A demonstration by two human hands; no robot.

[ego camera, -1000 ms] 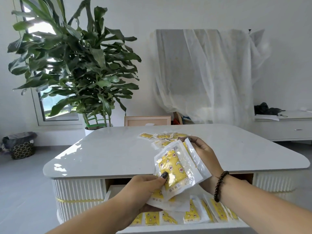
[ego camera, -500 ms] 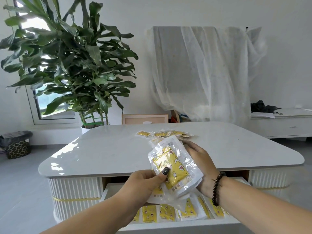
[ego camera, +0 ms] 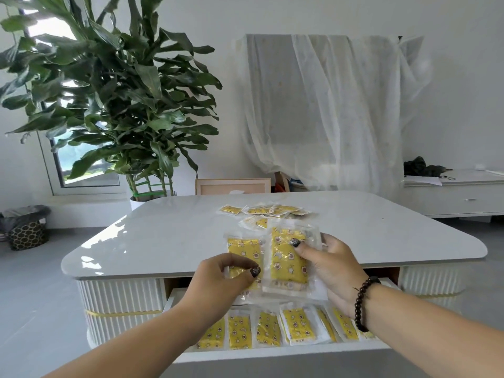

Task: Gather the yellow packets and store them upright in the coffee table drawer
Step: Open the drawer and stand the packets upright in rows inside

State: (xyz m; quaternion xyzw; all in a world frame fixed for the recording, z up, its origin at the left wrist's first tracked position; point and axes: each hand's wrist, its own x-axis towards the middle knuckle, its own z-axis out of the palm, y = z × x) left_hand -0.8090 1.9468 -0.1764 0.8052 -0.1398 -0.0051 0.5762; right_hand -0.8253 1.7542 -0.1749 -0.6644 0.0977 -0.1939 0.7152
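My left hand (ego camera: 218, 279) pinches one yellow packet (ego camera: 243, 251) in clear wrap, held upright above the open drawer. Beside it, my right hand (ego camera: 331, 266) grips a small stack of yellow packets (ego camera: 286, 257), thumb pressed on the front one. Below both hands the coffee table drawer (ego camera: 272, 356) is pulled out, and several yellow packets (ego camera: 297, 326) stand in a row inside it. More loose packets (ego camera: 261, 211) lie flat on the white coffee table top (ego camera: 163, 236) behind my hands.
A large potted plant (ego camera: 109, 105) stands behind the table's left corner. A draped white sheet (ego camera: 332, 110) covers furniture at the back. A low white cabinet (ego camera: 458, 195) is at right, a patterned bin (ego camera: 26, 230) on the floor at left.
The bundle held between both hands has been split: my left hand drew one packet off to the left, while my right hand keeps the rest.
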